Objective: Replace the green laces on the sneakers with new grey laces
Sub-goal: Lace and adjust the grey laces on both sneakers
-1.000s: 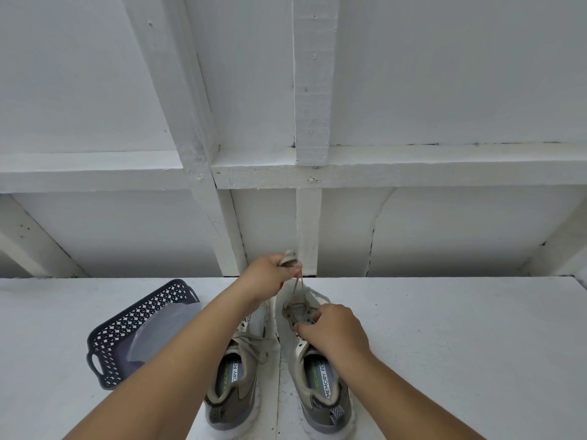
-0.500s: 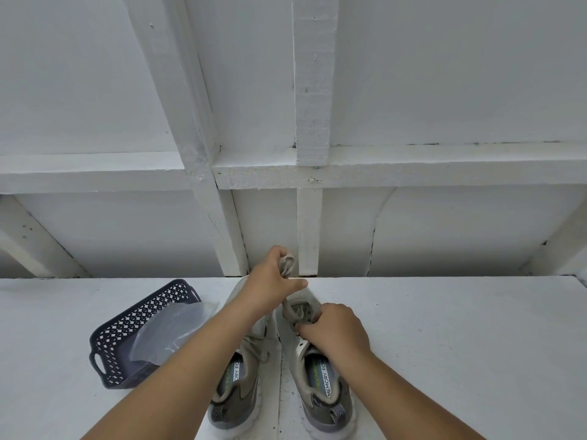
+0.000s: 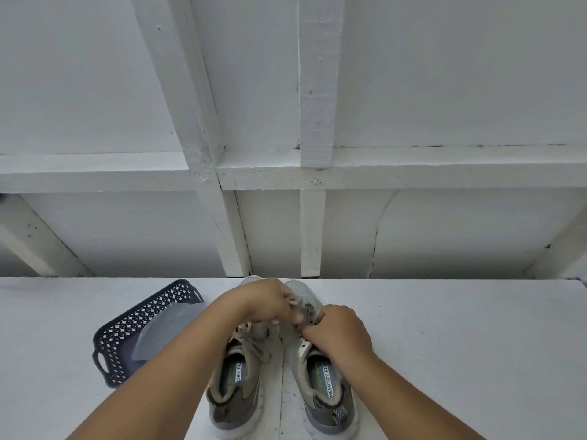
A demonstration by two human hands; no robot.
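Observation:
Two grey-green sneakers stand side by side on the white table, toes pointing away from me. The left sneaker [image 3: 236,379] still shows its lace tied over the tongue. My left hand [image 3: 266,301] reaches across above the toe of the right sneaker [image 3: 327,392], blurred, with its fingers curled round a bunch of lace [image 3: 293,301]. My right hand [image 3: 336,330] presses down on the right sneaker's eyelet area, fingers curled at the lacing. Which eyelets still hold lace is hidden under both hands.
A dark perforated plastic basket [image 3: 127,341] with a clear plastic bag [image 3: 165,331] in it sits left of the shoes. White wall framing [image 3: 313,230] rises right behind the table's far edge.
My left hand has dropped from its raised position above the toe down toward the right sneaker, bringing the lace with it. My right hand stays on the lacing.

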